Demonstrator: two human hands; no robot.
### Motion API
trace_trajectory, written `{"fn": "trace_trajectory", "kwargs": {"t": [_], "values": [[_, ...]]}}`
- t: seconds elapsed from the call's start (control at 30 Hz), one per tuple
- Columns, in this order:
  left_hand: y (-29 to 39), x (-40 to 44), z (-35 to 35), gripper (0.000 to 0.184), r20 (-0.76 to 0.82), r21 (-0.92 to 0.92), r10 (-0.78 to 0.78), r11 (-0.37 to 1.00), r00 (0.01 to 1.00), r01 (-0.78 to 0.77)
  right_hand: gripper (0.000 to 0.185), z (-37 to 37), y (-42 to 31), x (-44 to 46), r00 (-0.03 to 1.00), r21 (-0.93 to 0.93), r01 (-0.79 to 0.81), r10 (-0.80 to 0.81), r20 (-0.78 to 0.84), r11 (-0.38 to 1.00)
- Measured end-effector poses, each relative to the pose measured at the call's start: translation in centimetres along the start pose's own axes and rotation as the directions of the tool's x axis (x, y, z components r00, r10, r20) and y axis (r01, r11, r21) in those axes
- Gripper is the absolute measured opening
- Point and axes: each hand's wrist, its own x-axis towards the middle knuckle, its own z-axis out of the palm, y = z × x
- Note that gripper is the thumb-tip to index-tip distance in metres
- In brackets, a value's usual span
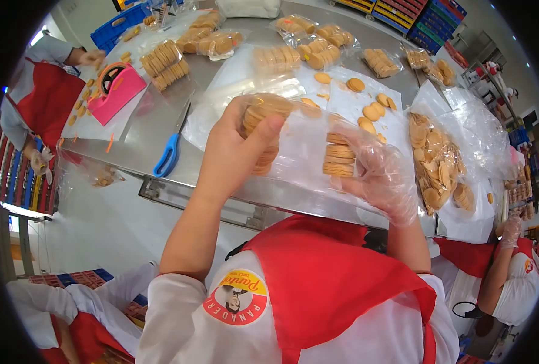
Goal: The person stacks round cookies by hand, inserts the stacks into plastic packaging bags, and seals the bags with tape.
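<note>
My bare left hand (236, 142) grips a clear plastic bag with a stack of round, flat cookies (263, 124) inside, thumb across the front. My right hand (388, 176), in a clear plastic glove, is closed around a shorter stack of cookies (338, 155). The two stacks are held apart, above the near edge of the table. Behind the left hand lie flat clear plastic bags (251, 91) on white paper. Loose cookies (371, 112) are scattered on the paper beyond the right hand.
Blue-handled scissors (169, 155) and a pink tape dispenser (117, 91) lie left on the metal table (206, 79). Bagged cookies (321, 51) stand at the back. A large bag of cookies (433, 158) is right. Co-workers in red aprons (54, 97) stand at both sides.
</note>
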Motion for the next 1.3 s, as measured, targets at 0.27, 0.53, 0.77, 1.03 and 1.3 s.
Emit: {"fn": "trace_trajectory", "kwargs": {"t": [0.27,0.53,0.77,1.03,1.3], "values": [[1.3,-0.4,0.1,0.054,0.155,-0.233,0.033,0.972,0.987,0.004,0.053,0.1,-3.2,0.4,0.913,-0.285,0.362,-0.399,-0.082,0.888],[-0.5,-0.9,0.1,0.068,0.132,-0.411,0.173,0.906,0.976,-0.104,0.039,-0.1,-4.0,0.8,0.91,-0.152,0.399,-0.411,-0.056,0.904],[-2.1,-1.8,1.0,0.08,0.025,-0.418,0.227,0.887,0.974,-0.196,0.042,0.2,-2.3,1.4,0.861,-0.266,0.49,-0.509,-0.001,0.83],[-8.7,-1.7,-1.7,0.078,-0.241,-0.362,0.196,0.89,0.951,-0.276,0.018,-5.9,0.3,-0.6,0.93,-0.201,0.239,-0.284,-0.236,0.95],[-11.5,-2.2,-6.3,0.07,-0.409,-0.216,0.123,0.95,0.904,-0.226,0.015,-10.2,10.6,2.2,0.686,0.389,0.12,0.207,-0.698,0.913]]}}
